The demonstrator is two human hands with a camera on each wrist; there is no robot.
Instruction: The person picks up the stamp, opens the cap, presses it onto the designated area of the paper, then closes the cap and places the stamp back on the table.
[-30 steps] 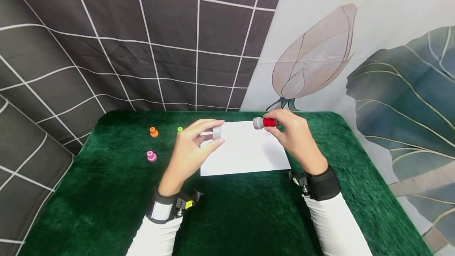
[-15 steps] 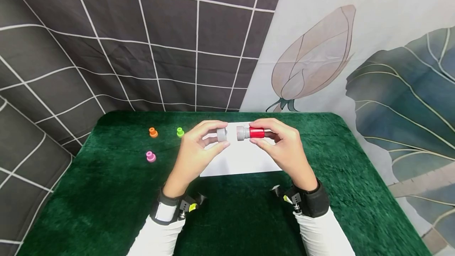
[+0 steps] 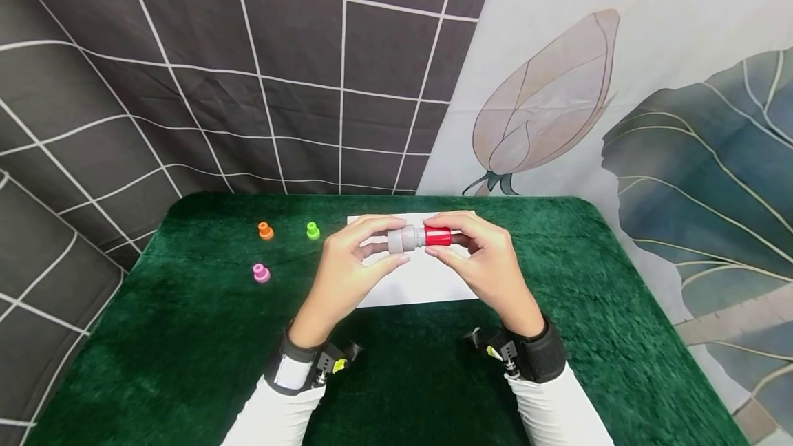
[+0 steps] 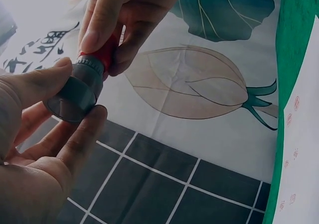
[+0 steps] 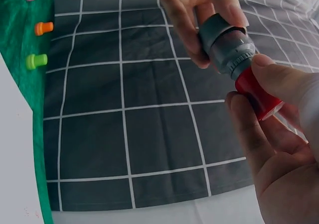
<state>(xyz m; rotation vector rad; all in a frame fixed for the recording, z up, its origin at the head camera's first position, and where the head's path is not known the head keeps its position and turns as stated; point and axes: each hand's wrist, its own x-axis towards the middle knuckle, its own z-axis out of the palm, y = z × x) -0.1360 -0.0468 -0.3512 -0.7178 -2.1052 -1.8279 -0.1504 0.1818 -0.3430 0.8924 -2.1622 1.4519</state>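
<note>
A small stamp with a red handle (image 3: 438,237) and a grey ribbed collar is held sideways above the paper. My right hand (image 3: 480,246) pinches the red handle between thumb and fingers. The grey cap (image 3: 395,240) sits over the stamp's grey end, gripped by the thumb and fingers of my left hand (image 3: 353,260). In the left wrist view the cap (image 4: 75,100) looks translucent, and it meets the collar. Under both hands lies a white sheet of paper (image 3: 421,288); small red printed marks show on it in the left wrist view.
Left of the hands, an orange stamp (image 3: 266,230), a green stamp (image 3: 312,230) and a pink stamp (image 3: 261,272) stand on the green cloth (image 3: 186,336). Behind the table hangs a dark gridded cloth (image 3: 297,88) beside a white one with a flower print (image 3: 545,102).
My right hand has brought the red stamp leftward to my left hand. The cap and the stamp's grey end were apart; now they are joined. My left hand has shifted slightly right.
</note>
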